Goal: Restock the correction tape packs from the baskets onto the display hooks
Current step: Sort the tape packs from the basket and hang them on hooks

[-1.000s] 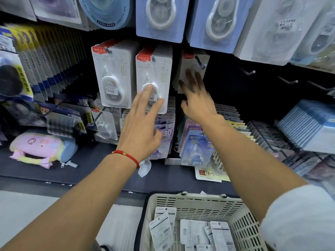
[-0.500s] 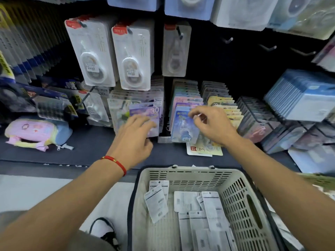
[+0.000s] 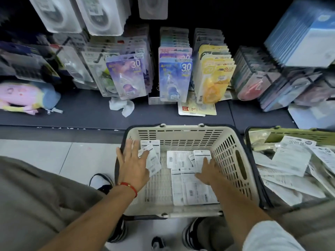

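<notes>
A cream plastic basket stands on the floor below the shelf, with several correction tape packs lying face down in it. My left hand is spread open over the basket's left rim, fingertips near a loose pack. My right hand reaches into the basket with fingers straight, resting on the packs at the right. White correction tape packs hang on the display hooks at the top left. Neither hand holds a pack.
A second, green basket with more packs sits to the right. Rows of coloured tape packs stand on the dark shelf, plus a pastel pouch and a crumpled tissue. My shoes are under the basket.
Both hands dropped from the hanging packs, past the shelf rows, down into the cream basket. The view tilted downward with them.
</notes>
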`<state>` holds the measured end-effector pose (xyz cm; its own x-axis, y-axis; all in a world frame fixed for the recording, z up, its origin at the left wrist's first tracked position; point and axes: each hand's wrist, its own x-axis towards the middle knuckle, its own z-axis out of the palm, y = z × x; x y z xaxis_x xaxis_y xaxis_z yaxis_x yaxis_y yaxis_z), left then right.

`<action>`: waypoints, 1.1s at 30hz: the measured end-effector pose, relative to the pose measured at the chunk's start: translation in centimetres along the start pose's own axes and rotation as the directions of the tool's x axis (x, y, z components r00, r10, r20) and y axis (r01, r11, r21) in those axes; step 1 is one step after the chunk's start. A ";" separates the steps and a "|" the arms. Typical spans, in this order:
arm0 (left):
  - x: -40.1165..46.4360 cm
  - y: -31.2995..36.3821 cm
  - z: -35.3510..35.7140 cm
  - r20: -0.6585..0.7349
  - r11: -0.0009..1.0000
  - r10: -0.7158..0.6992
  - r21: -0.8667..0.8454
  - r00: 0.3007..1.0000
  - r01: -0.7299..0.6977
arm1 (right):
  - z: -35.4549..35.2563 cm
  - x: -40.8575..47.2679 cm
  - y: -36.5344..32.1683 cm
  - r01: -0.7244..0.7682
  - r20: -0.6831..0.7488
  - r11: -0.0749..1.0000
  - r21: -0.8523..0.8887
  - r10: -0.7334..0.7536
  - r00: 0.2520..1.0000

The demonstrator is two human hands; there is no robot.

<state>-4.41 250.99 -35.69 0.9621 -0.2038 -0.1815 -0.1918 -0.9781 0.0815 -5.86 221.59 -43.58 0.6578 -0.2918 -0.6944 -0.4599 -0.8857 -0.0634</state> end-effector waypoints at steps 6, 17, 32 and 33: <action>-1.0 0.9 0.2 -0.016 0.999 0.040 0.016 0.999 -0.039 | 1.9 2.2 -0.3 -0.032 -0.121 0.997 0.064 0.039 0.992; -1.7 2.6 1.9 0.119 0.947 0.053 -0.320 0.992 -0.012 | 1.9 3.1 0.2 0.202 -0.165 0.904 0.378 -0.148 0.975; 0.0 5.9 0.4 0.443 -0.285 0.020 -0.857 0.896 0.430 | -5.0 -4.4 -5.7 0.236 -0.013 0.334 0.913 -0.553 0.833; -0.1 5.8 0.5 0.451 -0.347 0.024 -0.833 0.892 0.430 | -4.6 -4.6 -5.8 0.246 -0.027 0.348 0.905 -0.530 0.848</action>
<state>-5.75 245.28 -35.71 0.7663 -0.2245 -0.6020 0.6423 0.2884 0.7101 -3.47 226.39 -36.71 0.8173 0.2124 -0.5356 -0.5376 -0.0535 -0.8415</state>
